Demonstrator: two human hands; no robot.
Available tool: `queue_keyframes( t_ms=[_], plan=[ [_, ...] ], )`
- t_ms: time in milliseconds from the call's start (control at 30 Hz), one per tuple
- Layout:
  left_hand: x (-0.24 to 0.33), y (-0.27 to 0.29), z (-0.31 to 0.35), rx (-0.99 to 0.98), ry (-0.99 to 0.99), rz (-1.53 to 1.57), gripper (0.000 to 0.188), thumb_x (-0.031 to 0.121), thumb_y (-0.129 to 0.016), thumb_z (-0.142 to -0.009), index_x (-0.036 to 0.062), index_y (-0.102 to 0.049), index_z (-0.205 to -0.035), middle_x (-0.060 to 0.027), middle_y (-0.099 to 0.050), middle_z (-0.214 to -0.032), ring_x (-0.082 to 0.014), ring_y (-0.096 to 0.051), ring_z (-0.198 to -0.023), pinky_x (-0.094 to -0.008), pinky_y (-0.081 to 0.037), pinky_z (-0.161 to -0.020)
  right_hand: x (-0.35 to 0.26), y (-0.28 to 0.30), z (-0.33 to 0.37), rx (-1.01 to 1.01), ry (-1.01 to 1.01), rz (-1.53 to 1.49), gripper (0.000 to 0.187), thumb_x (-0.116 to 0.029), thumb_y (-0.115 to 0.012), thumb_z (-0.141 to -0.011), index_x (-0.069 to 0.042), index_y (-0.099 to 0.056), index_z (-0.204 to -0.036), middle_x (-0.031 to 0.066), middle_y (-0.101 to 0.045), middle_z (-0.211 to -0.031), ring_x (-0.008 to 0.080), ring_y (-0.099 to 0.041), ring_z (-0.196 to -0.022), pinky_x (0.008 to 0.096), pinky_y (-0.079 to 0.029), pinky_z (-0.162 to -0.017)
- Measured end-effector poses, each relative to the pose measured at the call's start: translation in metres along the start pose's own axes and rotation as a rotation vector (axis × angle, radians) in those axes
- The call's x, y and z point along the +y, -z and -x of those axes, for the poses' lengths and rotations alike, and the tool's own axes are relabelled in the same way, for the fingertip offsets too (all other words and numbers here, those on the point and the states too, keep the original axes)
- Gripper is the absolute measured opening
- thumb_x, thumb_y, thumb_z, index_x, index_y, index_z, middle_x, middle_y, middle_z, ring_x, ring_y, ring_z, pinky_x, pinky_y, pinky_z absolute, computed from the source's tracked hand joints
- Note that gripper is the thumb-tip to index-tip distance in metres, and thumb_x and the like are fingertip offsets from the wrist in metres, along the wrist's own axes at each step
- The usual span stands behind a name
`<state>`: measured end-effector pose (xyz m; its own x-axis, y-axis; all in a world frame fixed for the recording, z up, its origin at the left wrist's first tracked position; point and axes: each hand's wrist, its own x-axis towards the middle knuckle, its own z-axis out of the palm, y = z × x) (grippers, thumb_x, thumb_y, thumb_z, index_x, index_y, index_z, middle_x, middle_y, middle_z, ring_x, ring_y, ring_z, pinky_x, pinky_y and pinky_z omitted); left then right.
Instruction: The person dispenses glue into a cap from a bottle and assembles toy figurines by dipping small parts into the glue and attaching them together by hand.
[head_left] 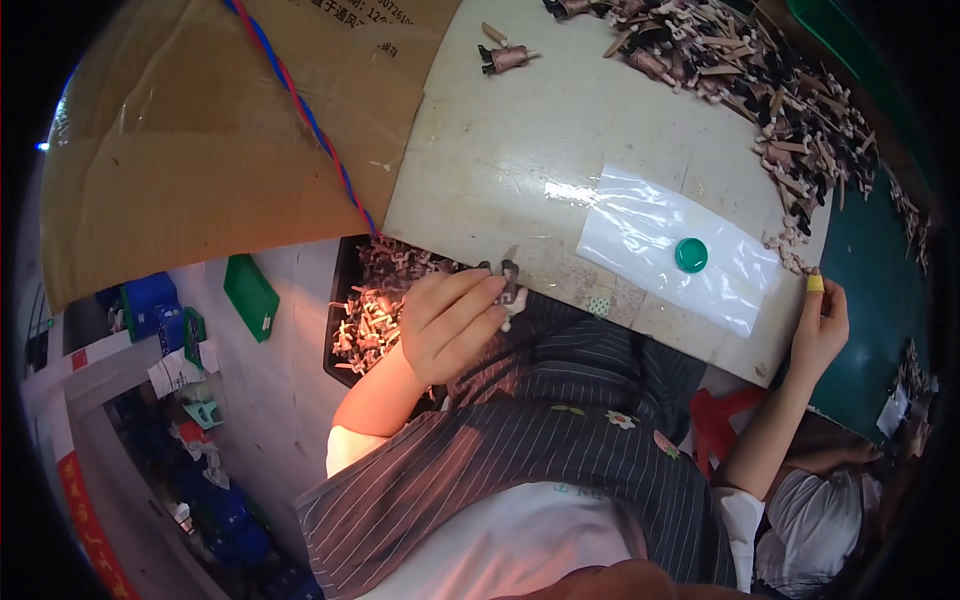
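Note:
My left hand [455, 318] is at the table's near edge, its fingers closed round a small doll-like figure [508, 284] with dark and pale parts. My right hand [822, 325] is by the table's right edge, yellow tape wrapped on one fingertip. Its fingers are drawn together at a few small pale pieces [790, 250]; what lies between them is hidden. Between the hands, a shallow green cap [690, 255] rests on a clear plastic sheet [640, 225] on the white tabletop [500, 150].
A heap of small figures [790, 120] spreads along the far right. One figure [507, 57] lies apart near a tan stick. Left of my lap, a black bin [337, 345] holds many small pieces. Cardboard [230, 150] with a red-blue twisted cord covers the left side.

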<state>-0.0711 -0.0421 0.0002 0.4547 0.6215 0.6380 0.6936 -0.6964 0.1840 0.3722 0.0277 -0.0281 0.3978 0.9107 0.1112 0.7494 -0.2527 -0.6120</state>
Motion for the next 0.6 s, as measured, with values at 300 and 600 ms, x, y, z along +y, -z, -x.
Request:
queue_keyframes(
  t_ms=[300,600],
  plan=[
    [0.017,-0.009,-0.015,0.012,-0.035,0.124,0.035,0.001,-0.072,-0.068,0.0005,-0.057,-0.1,-0.0164,-0.064,-0.107,-0.0318,-0.063,-0.091,-0.0365,-0.052,-0.066,-0.114,-0.013,0.073,-0.556,0.393,-0.657,0.006,-0.004,-0.066,-0.081,0.0,-0.064,-0.085,0.004,-0.061,-0.077,0.0077,-0.052,-0.064,0.0195,-0.039,-0.057],
    [0.017,0.054,0.026,-0.229,0.5,0.044,0.035,-0.007,-0.069,-0.068,-0.0018,-0.06,-0.101,-0.0157,-0.065,-0.094,-0.0357,-0.062,-0.083,-0.0411,-0.049,-0.076,-0.052,0.008,0.027,-0.102,0.067,-0.52,0.008,-0.006,-0.064,-0.087,0.001,-0.062,-0.084,-0.0026,-0.056,-0.07,0.0034,-0.047,-0.058,0.0183,-0.035,-0.052]
  ],
)
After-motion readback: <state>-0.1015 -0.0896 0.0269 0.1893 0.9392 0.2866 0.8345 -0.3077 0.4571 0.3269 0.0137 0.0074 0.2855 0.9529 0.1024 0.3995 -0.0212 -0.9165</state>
